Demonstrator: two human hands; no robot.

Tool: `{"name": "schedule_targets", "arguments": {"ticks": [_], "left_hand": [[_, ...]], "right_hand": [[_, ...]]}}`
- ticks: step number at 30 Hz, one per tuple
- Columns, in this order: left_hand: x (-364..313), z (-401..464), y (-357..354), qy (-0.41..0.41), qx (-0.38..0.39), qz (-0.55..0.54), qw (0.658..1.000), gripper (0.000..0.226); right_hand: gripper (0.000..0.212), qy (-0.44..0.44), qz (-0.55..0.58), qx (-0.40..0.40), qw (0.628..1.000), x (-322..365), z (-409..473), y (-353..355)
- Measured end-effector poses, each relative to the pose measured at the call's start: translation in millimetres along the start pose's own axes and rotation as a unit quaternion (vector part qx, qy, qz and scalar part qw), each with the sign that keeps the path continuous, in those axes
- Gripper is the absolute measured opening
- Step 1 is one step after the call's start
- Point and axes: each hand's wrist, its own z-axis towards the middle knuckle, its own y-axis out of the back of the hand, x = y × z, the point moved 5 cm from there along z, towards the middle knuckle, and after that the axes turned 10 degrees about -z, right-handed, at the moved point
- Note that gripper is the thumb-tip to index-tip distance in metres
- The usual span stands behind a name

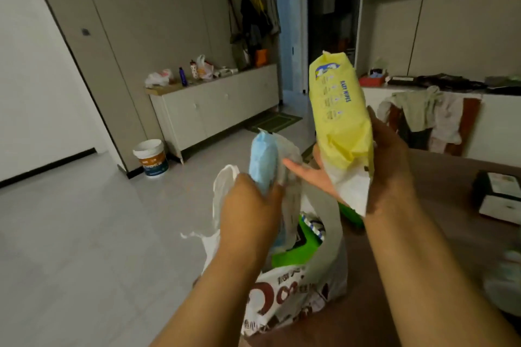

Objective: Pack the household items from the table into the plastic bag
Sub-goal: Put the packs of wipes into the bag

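My right hand [386, 166] grips a yellow pack of baby wipes [339, 115], held upright above the bag. My left hand [248, 205] holds a blue pack [263, 165] together with the rim of the white plastic bag [298, 298]. The bag stands open at the table's edge, with red print on its front. Inside it I see a green box [300, 249] and other packaging.
The brown table [439, 177] runs to the right, with a black and white box [497, 194] on it. A white bucket [150, 158] stands on the grey floor by a low white cabinet [217, 110]. Clothes hang at the right.
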Motion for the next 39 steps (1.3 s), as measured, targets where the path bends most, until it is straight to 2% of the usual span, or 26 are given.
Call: {"name": "schedule_targets", "arguments": {"ticks": [2, 4, 7, 9, 11, 15, 17, 19, 23, 26, 30, 34, 35, 36, 37, 39], "left_hand": [[14.3, -2.1, -18.4, 0.020, 0.042, 0.047, 0.998, 0.027], [28.2, 1.7, -26.7, 0.059, 0.061, 0.077, 0.993, 0.025], [44.8, 13.0, -32.5, 0.107, 0.080, 0.096, 0.986, 0.028], [52.3, 19.6, -38.2, 0.145, 0.094, 0.087, 0.981, 0.032], [57.3, 25.0, -42.0, 0.172, 0.101, 0.076, 0.977, 0.034], [69.3, 38.5, -23.2, 0.181, 0.077, 0.106, 0.975, 0.036], [75.6, 45.6, -7.4, 0.202, 0.068, 0.108, 0.971, 0.037], [77.6, 50.1, 3.1, 0.215, 0.071, 0.099, 0.969, 0.034], [75.5, 46.6, 1.7, 0.214, 0.117, 0.096, 0.965, 0.030], [74.1, 42.0, -9.3, 0.240, 0.157, 0.067, 0.956, 0.034], [74.3, 35.1, -39.8, 0.291, 0.179, -0.036, 0.939, 0.032], [83.1, 18.2, -74.6, 0.332, 0.207, -0.162, 0.906, 0.044], [87.1, 19.3, -77.5, 0.320, 0.203, -0.143, 0.914, 0.042], [87.3, 21.3, -75.4, 0.283, 0.212, -0.078, 0.932, 0.039], [87.0, 25.7, -72.2, 0.242, 0.217, 0.012, 0.946, 0.033], [85.7, 34.2, -61.7, 0.171, 0.203, 0.166, 0.950, 0.022]], "right_hand": [[0.029, -0.008, -0.013, -0.029, 0.999, -10.4, 6.3, 2.1], [0.033, 0.001, -0.058, -0.105, 0.993, -18.2, 11.9, 9.7], [0.023, 0.043, -0.112, -0.215, 0.969, -21.7, 14.6, 28.8], [0.023, 0.059, -0.118, -0.264, 0.955, -22.2, 13.0, 45.8], [0.028, 0.031, -0.127, -0.279, 0.951, -25.6, 11.3, 59.8], [0.038, -0.081, -0.143, -0.252, 0.954, -49.0, -2.6, 78.3], [0.040, -0.100, -0.149, -0.247, 0.952, -67.6, -11.0, 82.3], [0.043, -0.074, -0.147, -0.273, 0.948, -83.0, -12.4, 84.3], [0.017, 0.048, -0.125, -0.327, 0.936, -77.5, 2.0, 82.2], [0.023, 0.134, -0.117, -0.323, 0.930, -47.1, 9.1, 78.4], [0.020, 0.222, -0.128, -0.299, 0.919, -13.9, 0.6, 72.0], [0.019, 0.240, -0.123, -0.309, 0.912, 2.5, -11.3, 72.6], [0.021, 0.240, -0.123, -0.314, 0.910, 4.5, -13.9, 74.4], [0.023, 0.240, -0.124, -0.318, 0.909, 6.2, -16.4, 76.2], [0.026, 0.240, -0.126, -0.322, 0.907, 7.4, -18.5, 77.8], [0.028, 0.242, -0.132, -0.326, 0.904, 9.0, -19.8, 80.9]]}}
